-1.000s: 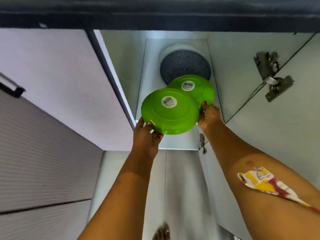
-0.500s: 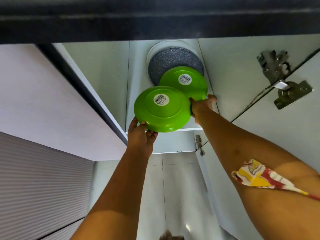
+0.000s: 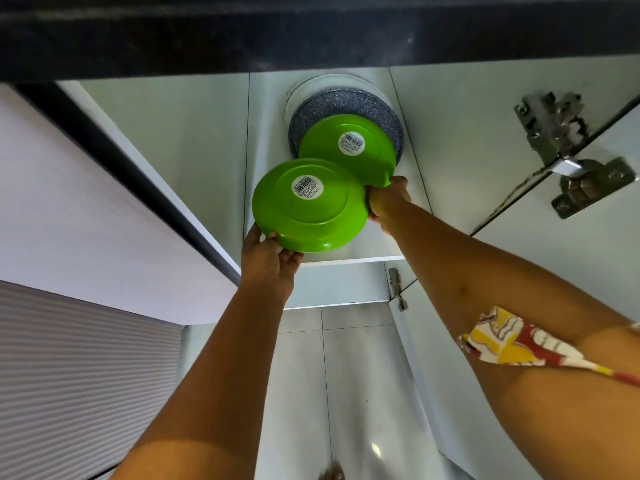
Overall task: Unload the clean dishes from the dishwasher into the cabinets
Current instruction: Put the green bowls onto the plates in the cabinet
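Green glossy plastic, round and so without a long axis: two plates, each turning its underside and one white barcode sticker toward the camera. The nearer plate [image 3: 308,206] hangs tilted just before the front edge of the shelf [image 3: 353,260], its lower-left rim pinched between the curled fingers and thumb of the left hand [image 3: 268,263]. The farther plate [image 3: 346,147] sits deeper over the shelf, overlapping one speckled grey plate [image 3: 318,105] and one pale plate [image 3: 311,86] at the back; the right hand [image 3: 386,202] grips its near rim.
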{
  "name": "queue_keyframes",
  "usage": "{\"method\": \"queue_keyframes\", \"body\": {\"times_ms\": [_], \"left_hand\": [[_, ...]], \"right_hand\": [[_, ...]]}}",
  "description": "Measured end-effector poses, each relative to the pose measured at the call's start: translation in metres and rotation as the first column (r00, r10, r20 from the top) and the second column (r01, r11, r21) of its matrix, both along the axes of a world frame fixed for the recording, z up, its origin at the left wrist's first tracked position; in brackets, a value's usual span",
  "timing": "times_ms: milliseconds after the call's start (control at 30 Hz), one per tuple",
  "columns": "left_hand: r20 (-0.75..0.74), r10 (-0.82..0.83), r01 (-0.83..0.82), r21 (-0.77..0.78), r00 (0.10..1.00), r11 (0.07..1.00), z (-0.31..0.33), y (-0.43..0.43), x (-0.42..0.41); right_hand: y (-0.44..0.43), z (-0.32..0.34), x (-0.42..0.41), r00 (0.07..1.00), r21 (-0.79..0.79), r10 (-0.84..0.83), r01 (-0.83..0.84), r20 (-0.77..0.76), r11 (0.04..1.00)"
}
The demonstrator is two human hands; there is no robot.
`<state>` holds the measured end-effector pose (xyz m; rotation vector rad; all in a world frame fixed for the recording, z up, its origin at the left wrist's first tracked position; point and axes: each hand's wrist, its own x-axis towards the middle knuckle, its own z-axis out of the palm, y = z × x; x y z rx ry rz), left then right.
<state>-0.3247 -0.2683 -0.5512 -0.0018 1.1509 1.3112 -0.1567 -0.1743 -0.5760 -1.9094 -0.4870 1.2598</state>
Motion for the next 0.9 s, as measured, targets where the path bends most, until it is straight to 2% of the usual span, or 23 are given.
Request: {"method": "queue_keyframes", "body": {"times_ms": [167, 267, 400, 533, 800, 833, 900], "left_hand": [[-0.011, -0.016, 0.016, 0.019, 1.000, 1.000, 0.000, 0.001, 0.003], [-0.023, -0.025, 0.025, 0.021, 0.999, 0.999, 0.000, 0.006, 0.005], [-0.051, -0.096, 0.097, 0.031, 0.994, 0.995, -0.003, 0.013, 0.006], [-0.073, -0.186, 0.188, 0.014, 0.980, 0.982, -0.006, 0.022, 0.016], [-0.130, -0.389, 0.377, -0.106, 0.912, 0.920, -0.022, 0.023, 0.026], [-0.144, -0.411, 0.399, -0.109, 0.900, 0.911, -0.024, 0.023, 0.027], [-0.187, -0.450, 0.436, -0.112, 0.873, 0.893, -0.024, 0.023, 0.029]], "right_hand": [[-0.014, 0.006, -0.013, 0.997, -0.001, -0.018, 0.018, -0.077, 1.000], [-0.028, 0.004, -0.018, 0.982, 0.048, 0.065, -0.057, -0.177, 0.997], [-0.041, 0.002, -0.007, 0.953, 0.142, 0.071, -0.030, -0.294, 0.989], [-0.043, -0.001, 0.009, 0.967, 0.160, 0.066, -0.027, -0.247, 0.987], [-0.057, -0.018, 0.025, 0.953, 0.155, -0.068, 0.118, -0.294, 0.981], [-0.058, -0.021, 0.025, 0.965, 0.162, -0.083, 0.126, -0.248, 0.979], [-0.059, -0.025, 0.025, 0.995, 0.204, -0.093, 0.101, -0.048, 0.974]]}}
